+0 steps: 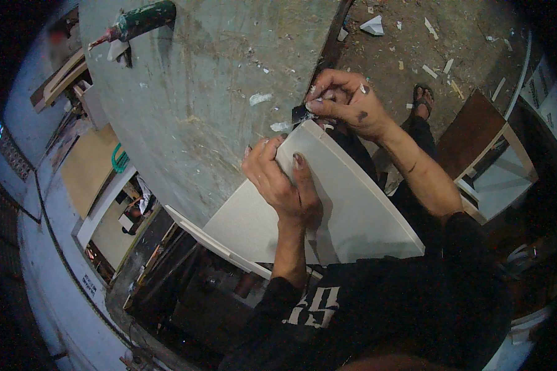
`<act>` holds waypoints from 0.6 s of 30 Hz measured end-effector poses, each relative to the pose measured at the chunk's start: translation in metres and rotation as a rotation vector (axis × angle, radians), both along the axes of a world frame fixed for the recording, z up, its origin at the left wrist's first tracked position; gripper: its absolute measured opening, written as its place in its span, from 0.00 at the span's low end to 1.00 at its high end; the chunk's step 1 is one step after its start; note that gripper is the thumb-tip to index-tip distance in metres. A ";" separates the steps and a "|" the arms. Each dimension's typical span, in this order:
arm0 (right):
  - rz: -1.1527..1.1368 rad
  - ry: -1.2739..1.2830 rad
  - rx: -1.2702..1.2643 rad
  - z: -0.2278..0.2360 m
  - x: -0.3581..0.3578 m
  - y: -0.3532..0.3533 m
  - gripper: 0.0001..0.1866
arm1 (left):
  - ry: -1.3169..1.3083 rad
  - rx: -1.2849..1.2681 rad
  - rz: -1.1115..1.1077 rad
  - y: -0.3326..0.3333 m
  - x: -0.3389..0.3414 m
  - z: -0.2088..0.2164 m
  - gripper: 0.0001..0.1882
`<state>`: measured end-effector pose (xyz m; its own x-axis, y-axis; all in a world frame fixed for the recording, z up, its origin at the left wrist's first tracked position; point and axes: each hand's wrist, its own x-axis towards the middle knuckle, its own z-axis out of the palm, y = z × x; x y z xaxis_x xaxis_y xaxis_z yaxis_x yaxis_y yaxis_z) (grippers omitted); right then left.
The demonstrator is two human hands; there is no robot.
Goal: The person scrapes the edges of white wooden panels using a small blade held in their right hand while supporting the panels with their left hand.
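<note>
A white panel [359, 210] leans against my body, one corner pointing away over the edge of a worn grey-green tabletop [223, 80]. My left hand [284, 182] grips it near that corner, thumb flat on the face and fingers over the far edge. Just beyond the corner, my right hand [349, 105] is closed in a pinch. Whatever lies between its fingertips is too small to make out. Beneath them is a small dark block [300, 114] at the table edge, with pale shreds around it.
On the tabletop's far left lies a green bottle [141, 21] with a red nozzle. White scraps [260, 99] dot the surface. Offcuts and paper litter the floor [390, 55] at right, near a brown-and-white framed box [489, 161]. Boards [90, 173] stand at the left.
</note>
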<state>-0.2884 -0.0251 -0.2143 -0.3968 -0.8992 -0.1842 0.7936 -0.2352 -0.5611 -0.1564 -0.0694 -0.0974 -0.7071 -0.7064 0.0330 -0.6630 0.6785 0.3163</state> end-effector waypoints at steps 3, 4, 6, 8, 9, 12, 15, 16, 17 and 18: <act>0.047 -0.013 0.035 0.005 -0.002 0.003 0.08 | -0.012 -0.016 -0.007 -0.001 0.000 0.001 0.20; 0.051 -0.035 0.040 0.006 -0.001 0.003 0.08 | -0.017 -0.020 -0.012 -0.001 0.000 0.001 0.19; 0.058 -0.064 0.029 0.005 0.001 0.004 0.08 | -0.027 -0.029 -0.022 -0.001 0.000 0.002 0.19; 0.064 -0.078 -0.004 0.001 0.002 0.004 0.09 | -0.019 -0.031 -0.022 -0.002 0.001 0.001 0.19; 0.042 -0.063 -0.008 0.001 0.001 0.004 0.09 | -0.015 -0.031 -0.022 -0.002 0.002 0.000 0.19; -0.013 -0.026 -0.028 0.002 0.002 0.002 0.09 | -0.019 -0.019 -0.023 -0.002 0.000 0.001 0.19; -0.038 -0.017 -0.067 -0.003 0.005 0.001 0.08 | -0.005 -0.022 -0.026 -0.002 0.000 0.000 0.19; -0.045 -0.022 -0.080 -0.003 0.005 0.001 0.08 | -0.001 -0.021 -0.024 -0.002 0.000 0.000 0.19; -0.052 -0.026 -0.093 -0.003 0.005 0.000 0.08 | 0.002 -0.019 -0.022 -0.002 0.000 0.000 0.19; -0.045 -0.032 -0.084 -0.005 0.006 0.000 0.08 | 0.007 -0.015 -0.021 -0.002 0.000 0.000 0.19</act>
<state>-0.2820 -0.0250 -0.2191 -0.4326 -0.8933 -0.1222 0.7984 -0.3166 -0.5122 -0.1564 -0.0713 -0.0978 -0.7215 -0.6907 0.0486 -0.6465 0.6971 0.3100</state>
